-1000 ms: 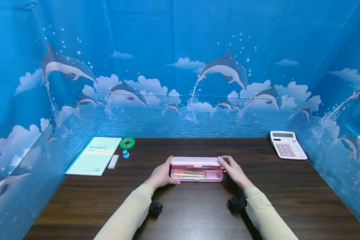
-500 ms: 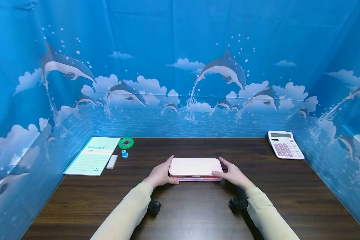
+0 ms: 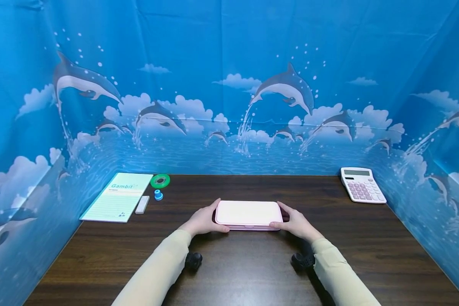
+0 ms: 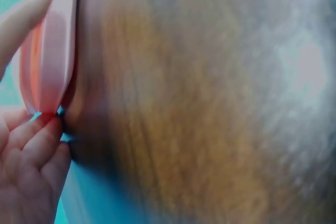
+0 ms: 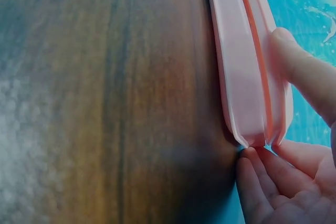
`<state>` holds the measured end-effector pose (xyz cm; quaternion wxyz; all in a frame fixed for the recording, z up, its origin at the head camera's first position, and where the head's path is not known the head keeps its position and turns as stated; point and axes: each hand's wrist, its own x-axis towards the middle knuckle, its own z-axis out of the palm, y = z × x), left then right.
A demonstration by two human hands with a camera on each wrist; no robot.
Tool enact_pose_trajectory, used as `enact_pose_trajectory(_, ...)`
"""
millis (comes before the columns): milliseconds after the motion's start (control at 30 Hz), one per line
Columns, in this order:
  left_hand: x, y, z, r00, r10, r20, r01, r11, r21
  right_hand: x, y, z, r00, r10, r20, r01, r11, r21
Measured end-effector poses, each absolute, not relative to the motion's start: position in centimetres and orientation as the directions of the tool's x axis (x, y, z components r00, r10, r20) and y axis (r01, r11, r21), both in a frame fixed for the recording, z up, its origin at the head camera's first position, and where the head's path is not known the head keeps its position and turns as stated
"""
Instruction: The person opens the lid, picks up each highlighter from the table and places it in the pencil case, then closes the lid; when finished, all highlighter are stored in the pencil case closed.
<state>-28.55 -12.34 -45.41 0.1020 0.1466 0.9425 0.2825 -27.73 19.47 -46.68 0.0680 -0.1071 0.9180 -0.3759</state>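
A pink pencil case point(image 3: 248, 213) lies lengthwise in front of me on the dark wooden table, its pale lid down over the body. An orange-red line runs between lid and body in the right wrist view; I cannot tell whether it is a seam or a narrow gap. My left hand point(image 3: 205, 220) holds the case's left end, its thumb along the front edge. At the other end my right hand point(image 3: 296, 222) grips the case point(image 5: 244, 61), thumb at the front right corner and fingers against the end. The contents are hidden.
To the left lie a pale green notepad point(image 3: 118, 197), a white eraser-like block point(image 3: 142, 205), a green tape roll point(image 3: 160, 181) and a small blue object point(image 3: 158, 195). A white calculator point(image 3: 363, 185) sits at the back right. A dolphin-print curtain point(image 3: 229, 85) borders the table point(image 3: 245, 267).
The pencil case's lid has swung down towards me, covering the pens seen inside earlier. My right thumb has moved from the raised lid to the front edge; the left hand has stayed.
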Motion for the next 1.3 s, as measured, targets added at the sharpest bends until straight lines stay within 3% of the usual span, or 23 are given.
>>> enact_pose_trajectory(267, -29.0, -12.9, -45.3, -0.924, 0.330, -0.194, 0.162, 0.796, 0.583, -28.1, 19.5, -46.8, -0.963, -0.263, -0.048, -0.154, 0.693, -0.704)
enact_pose_trajectory(1300, -30.0, -12.3, -44.8, -0.932, 0.297, -0.207, 0.151, 0.838, 0.524, -29.4, 18.7, -46.6, -0.966, -0.249, -0.063, -0.143, 0.727, -0.671)
